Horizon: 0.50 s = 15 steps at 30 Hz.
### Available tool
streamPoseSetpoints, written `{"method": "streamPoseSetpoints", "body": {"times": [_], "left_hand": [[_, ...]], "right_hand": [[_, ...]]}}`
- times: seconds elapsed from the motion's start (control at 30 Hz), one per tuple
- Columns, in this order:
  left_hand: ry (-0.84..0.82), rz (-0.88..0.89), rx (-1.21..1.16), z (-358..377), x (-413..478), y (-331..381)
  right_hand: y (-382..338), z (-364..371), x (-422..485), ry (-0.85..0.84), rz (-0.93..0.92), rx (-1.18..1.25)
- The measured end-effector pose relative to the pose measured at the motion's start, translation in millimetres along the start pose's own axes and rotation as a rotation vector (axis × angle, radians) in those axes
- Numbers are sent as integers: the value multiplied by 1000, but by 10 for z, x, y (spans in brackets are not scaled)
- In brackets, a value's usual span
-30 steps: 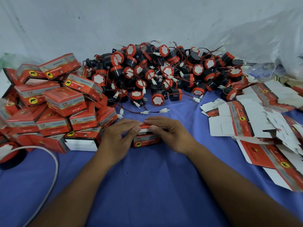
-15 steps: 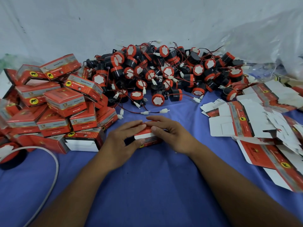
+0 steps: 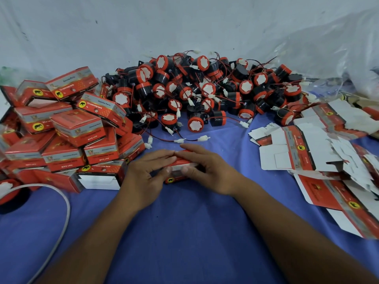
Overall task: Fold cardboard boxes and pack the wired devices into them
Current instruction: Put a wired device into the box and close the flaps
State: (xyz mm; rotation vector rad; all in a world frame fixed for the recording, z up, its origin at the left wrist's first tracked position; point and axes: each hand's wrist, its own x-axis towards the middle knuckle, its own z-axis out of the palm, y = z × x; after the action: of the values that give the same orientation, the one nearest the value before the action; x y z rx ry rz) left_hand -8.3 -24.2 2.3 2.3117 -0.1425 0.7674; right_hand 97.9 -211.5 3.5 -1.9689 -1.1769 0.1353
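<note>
Next to the heap of packed boxes point(image 3: 71, 130) on my left, my left hand point(image 3: 145, 175) is pinching the small red box point(image 3: 180, 160) mid-bench point(image 3: 184, 232), with the fingers point(image 3: 162, 156) lying narrow across its top and the thumb at its front. My right hand point(image 3: 209, 169) is gripping the other end likewise. A second ago the box was standing square with its front facing me. Now I am tipping it, so the flap is probably tucked and this one is nearly packed. Flat cardboard point(image 3: 307, 152) is waiting on my right.

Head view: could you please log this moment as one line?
step: closing box | left hand: holds box | right hand: holds box | devices: piled behind
</note>
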Motion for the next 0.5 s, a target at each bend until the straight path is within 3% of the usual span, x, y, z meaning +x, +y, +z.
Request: {"method": "streamPoseSetpoints", "body": {"times": [0.1, 0.27, 0.5], "left_hand": [[53, 54, 65, 5, 7, -15], [67, -84, -67, -3, -11, -51], [-56, 96, 64, -18, 6, -34]], "right_hand": [[21, 51, 23, 68, -45, -62], [-8, 47, 45, 125, -51, -78], [50, 44, 21, 88, -113, -56]]}}
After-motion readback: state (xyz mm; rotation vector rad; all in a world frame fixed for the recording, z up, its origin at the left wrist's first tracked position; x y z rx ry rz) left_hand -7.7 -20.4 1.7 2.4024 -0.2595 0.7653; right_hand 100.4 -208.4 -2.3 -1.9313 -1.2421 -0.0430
